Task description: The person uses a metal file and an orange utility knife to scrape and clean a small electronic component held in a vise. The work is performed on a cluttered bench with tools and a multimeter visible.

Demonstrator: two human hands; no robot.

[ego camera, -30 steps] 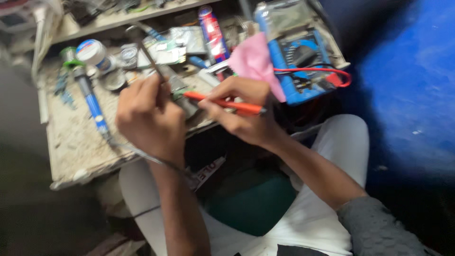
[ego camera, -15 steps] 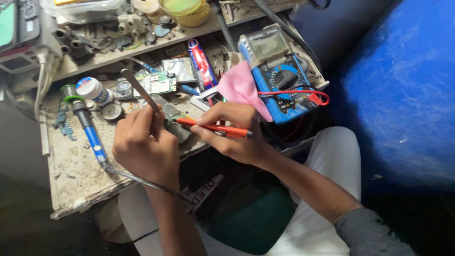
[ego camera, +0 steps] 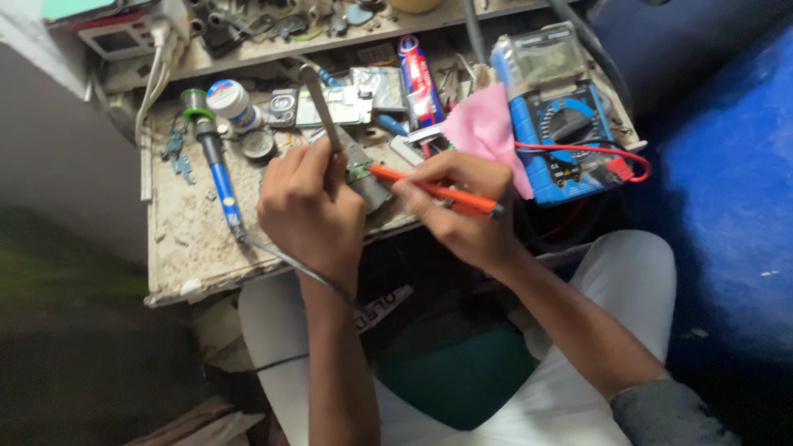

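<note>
Two hands over a small part (ego camera: 357,175): left hand (ego camera: 310,211) gripping tweezers (ego camera: 322,107), right hand (ego camera: 462,211) clasping an orange tool (ego camera: 429,190).

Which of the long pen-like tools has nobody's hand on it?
The blue-handled soldering iron, lying alone on the bench. The orange tool is in the right hand, the metal tweezers in the left hand.

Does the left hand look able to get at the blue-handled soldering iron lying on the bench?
Probably yes. The blue-handled soldering iron lies just beside the left hand with bare bench between them, but that hand already grips metal tweezers and would need to set them down.
</note>
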